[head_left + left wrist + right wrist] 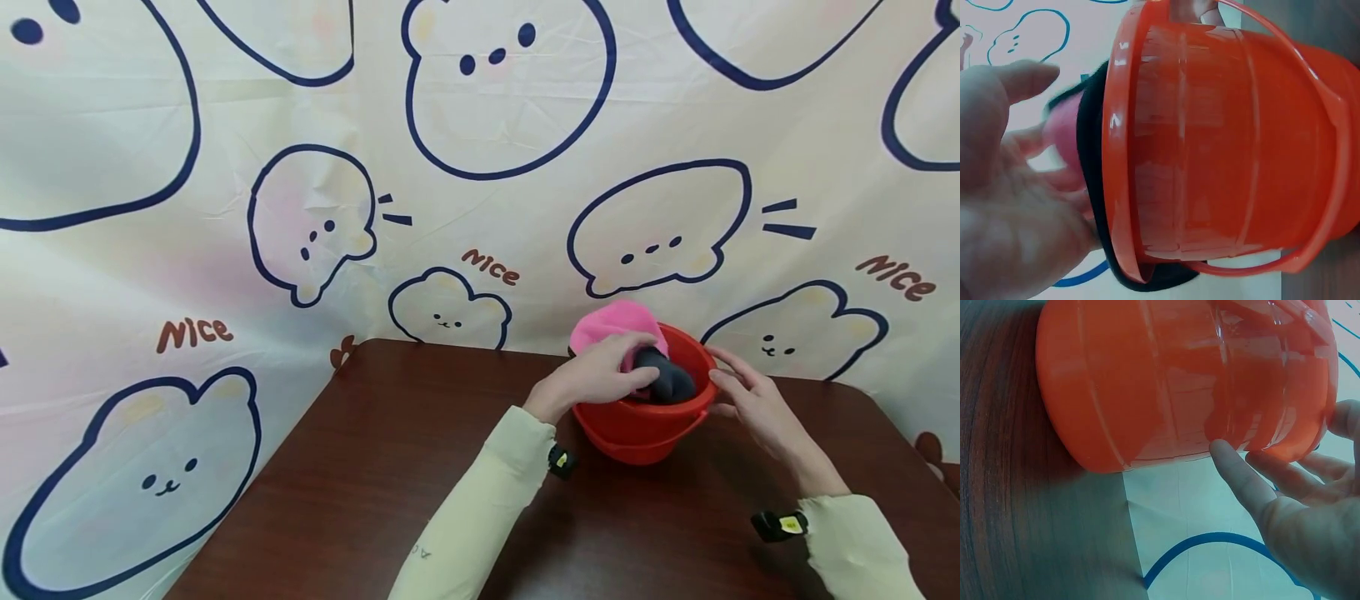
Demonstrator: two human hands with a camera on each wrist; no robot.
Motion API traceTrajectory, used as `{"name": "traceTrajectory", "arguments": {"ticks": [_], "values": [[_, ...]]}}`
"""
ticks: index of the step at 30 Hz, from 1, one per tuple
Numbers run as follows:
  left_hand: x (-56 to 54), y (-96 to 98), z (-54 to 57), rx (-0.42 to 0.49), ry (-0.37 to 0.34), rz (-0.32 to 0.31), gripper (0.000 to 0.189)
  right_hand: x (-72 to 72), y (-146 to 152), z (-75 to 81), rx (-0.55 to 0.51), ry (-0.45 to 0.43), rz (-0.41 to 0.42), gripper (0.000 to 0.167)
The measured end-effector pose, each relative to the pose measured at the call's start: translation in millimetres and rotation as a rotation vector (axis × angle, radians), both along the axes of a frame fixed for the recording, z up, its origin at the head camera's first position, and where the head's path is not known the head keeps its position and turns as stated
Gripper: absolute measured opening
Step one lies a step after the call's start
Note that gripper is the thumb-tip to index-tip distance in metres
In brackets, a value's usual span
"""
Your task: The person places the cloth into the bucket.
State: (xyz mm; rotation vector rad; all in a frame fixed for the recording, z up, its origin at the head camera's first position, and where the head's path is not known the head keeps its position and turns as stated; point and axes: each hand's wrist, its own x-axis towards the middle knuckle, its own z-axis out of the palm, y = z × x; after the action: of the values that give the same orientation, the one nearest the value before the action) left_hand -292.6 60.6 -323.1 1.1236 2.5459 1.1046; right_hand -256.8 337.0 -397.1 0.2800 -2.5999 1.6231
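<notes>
A red bucket [637, 433] stands upright on the dark wooden table. A soft-looking pink item [617, 325] and a dark grey-black item [663, 377] sit in its mouth; in the left wrist view black material hangs over the rim. My left hand [596, 375] reaches over the near left rim, its fingers at the pink item and its thumb extended by the dark one. In the left wrist view that thumb stands apart from both. My right hand [1304, 500] is at the bucket's right side, fingers spread and fairly straight, fingertips at the outer wall and rim.
The brown table [420, 450] extends left and toward the front. Behind it hangs a pale cloth [525, 217] printed with blue-outlined cartoon bears. The bucket's red handle [1335, 156] hangs down its near side. A black band sits at each wrist.
</notes>
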Motion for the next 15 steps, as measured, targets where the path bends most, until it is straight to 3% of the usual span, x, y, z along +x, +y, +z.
{"name": "traceTrajectory", "arguments": {"ticks": [3,8,11,15], "values": [[1.1,-5.8,2.1,0.032,-0.001,0.006,0.047,-0.2,-1.2,-1.3,0.004,0.000,-0.008,0.065],[-2.9,-21.9,7.1,0.139,0.087,0.186,0.037,-2.1,-1.5,-1.3,0.015,-0.011,-0.020,0.066],[-7.6,-29.8,1.1,0.083,0.087,0.274,0.039,-2.8,-0.8,-0.3,0.028,-0.011,-0.026,0.067],[-12.0,-38.0,-16.0,-0.009,-0.007,0.323,0.046,-3.4,-1.0,-1.0,0.030,-0.014,-0.021,0.067]]}}
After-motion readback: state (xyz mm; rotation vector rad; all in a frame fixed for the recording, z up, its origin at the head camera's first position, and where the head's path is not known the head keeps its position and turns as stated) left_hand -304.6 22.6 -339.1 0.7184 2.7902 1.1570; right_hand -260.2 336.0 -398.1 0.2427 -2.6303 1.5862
